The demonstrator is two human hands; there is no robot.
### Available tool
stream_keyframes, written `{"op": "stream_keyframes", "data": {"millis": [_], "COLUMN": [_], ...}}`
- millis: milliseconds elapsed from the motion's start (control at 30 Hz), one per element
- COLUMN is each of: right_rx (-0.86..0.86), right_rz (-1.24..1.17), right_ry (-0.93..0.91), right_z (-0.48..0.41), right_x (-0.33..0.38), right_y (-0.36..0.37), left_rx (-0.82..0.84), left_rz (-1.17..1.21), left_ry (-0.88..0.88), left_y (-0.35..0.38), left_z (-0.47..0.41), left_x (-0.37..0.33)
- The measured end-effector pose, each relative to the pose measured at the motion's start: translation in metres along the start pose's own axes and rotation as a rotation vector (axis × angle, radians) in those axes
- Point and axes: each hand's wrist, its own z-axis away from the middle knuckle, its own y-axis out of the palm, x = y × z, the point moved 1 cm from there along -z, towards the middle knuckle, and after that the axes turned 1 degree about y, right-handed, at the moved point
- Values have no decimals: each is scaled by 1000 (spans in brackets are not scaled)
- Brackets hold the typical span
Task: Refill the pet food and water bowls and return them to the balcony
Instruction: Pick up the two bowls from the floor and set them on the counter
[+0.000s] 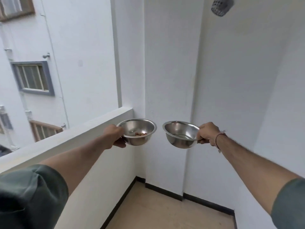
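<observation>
Food bowl (137,133) held at rim by left hand (115,136), water bowl (181,134) by right hand (208,134), fingers (119,143) clamped; balcony floor (165,210) well below both.

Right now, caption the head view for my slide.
Left hand grips the kibble bowl, right hand the second bowl, both held out above the balcony floor.

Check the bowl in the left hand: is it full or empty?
Nearly empty. The left-hand bowl holds only a few brown pellets on its otherwise bare steel bottom.
</observation>
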Motion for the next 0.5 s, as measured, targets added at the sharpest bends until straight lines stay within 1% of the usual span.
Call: {"op": "stream_keyframes", "data": {"millis": [267, 500], "right_rx": [-228, -418], "right_rz": [0, 56], "right_ry": [90, 204], "right_z": [58, 99], "right_x": [-27, -76], "right_y": [-89, -174], "left_rx": [242, 420], "left_rz": [-7, -49], "left_ry": [113, 179], "left_y": [68, 152], "left_z": [5, 46], "left_x": [-45, -83]}}
